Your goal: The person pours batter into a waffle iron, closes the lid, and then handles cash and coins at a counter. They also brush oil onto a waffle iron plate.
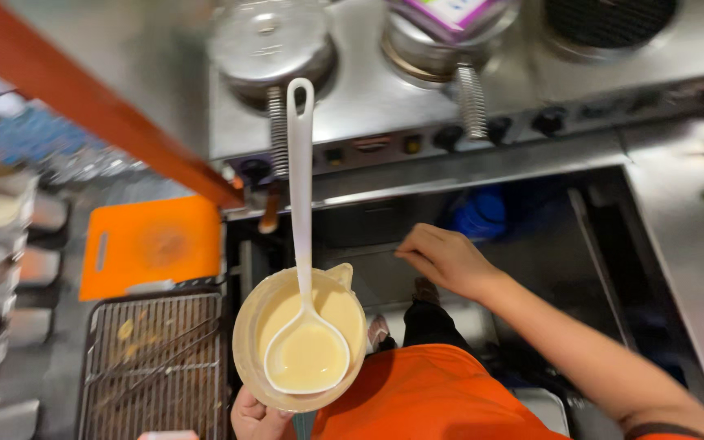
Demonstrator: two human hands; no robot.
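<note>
Pale yellow batter fills the jug (299, 342), and the left hand (256, 417) at the bottom edge of the view has its grip wrapped round the jug's base from below, fingers pressed onto it. A white ladle (303, 326) sits in the jug, its bowl full of batter and its long handle pointing up and away toward the stove (417, 122). The jug hangs just in front of the person's orange shirt (425, 395), beside the wire rack (152, 363) on the left.

Over to the right hand (448, 257): it reaches forward, empty, fingers loosely spread and curled down, touching nothing that can be made out, above the dark gap below the stove's front.

Moving outward, the wire rack carries crumbs and a pair of thin metal tongs (160, 358). Behind it lies an orange cutting board (152, 243). On the stove stand two steel pots (270, 45) with coiled handles, above a row of black knobs (499, 129). A steel surface (686, 236) runs down the right side.
</note>
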